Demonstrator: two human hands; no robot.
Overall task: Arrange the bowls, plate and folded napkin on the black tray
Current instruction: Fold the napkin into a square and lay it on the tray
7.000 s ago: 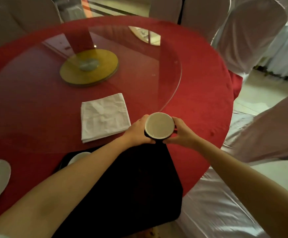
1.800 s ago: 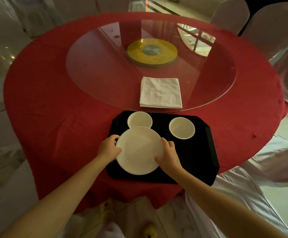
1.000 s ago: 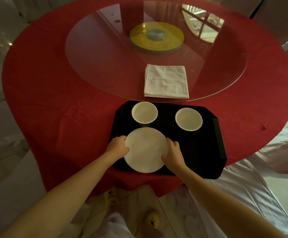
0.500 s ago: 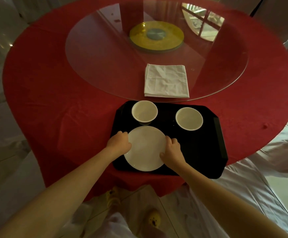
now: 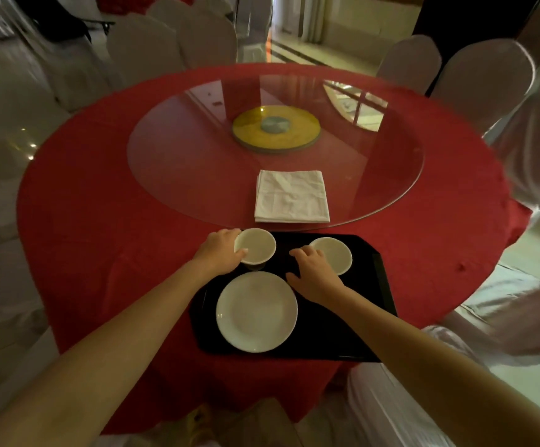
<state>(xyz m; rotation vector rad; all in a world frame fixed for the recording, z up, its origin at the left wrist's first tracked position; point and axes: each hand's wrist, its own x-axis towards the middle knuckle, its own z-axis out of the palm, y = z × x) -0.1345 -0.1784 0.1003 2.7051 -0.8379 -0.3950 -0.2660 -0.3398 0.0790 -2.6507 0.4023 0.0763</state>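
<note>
A black tray (image 5: 371,285) lies on the red tablecloth at the table's near edge. On its near left part rests a white plate (image 5: 257,312), with no hand on it. My left hand (image 5: 220,253) grips the left rim of a deep white bowl (image 5: 258,247) at the tray's far left corner. My right hand (image 5: 313,272) hovers with spread fingers over the tray's middle, covering the left edge of a shallow white bowl (image 5: 336,254) at the far right. A folded white napkin (image 5: 291,196) lies on the glass just beyond the tray.
A round glass turntable (image 5: 197,175) with a yellow hub (image 5: 276,129) covers the middle of the red table (image 5: 101,227). White-covered chairs (image 5: 484,79) ring the table; one stands close at the right (image 5: 526,317).
Both hands have let go of the plate, which stays on the tray. My left hand has moved forward onto the deep bowl; my right has moved toward the shallow bowl.
</note>
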